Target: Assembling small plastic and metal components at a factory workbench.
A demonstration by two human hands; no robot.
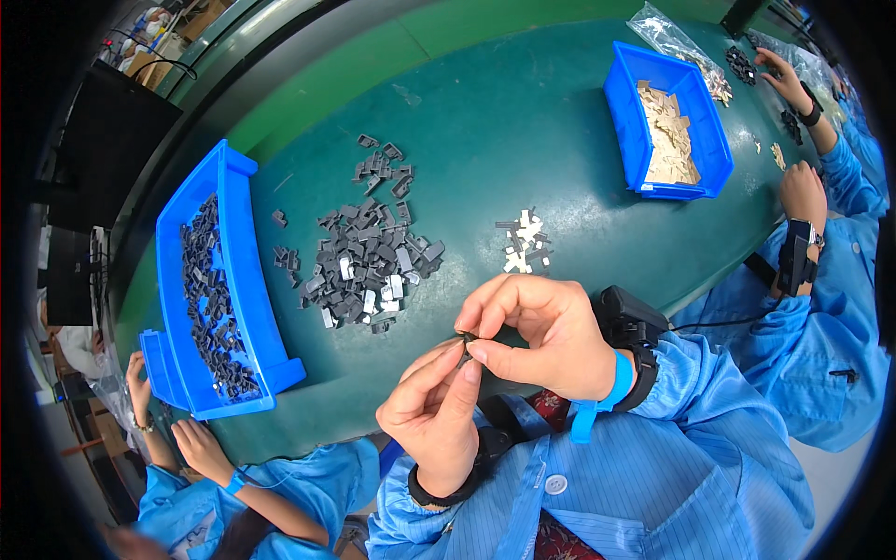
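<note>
Hands in blue sleeves meet above a green table [523, 112]: the left hand [437, 415] and right hand [541, 336] pinch one small dark part [466, 338] between their fingertips. Beyond them lie a heap of grey parts [369, 257] and a smaller cluster of white and dark pieces [525, 241]. A blue bin of dark parts [238, 280] stands at left, a blue bin of tan pieces [625, 112] at right, beside a co-worker's hand [803, 191].

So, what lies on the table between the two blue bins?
In the head view, a large pile of dark grey parts and a smaller light and dark heap lie between the left bin and right bin.
</note>
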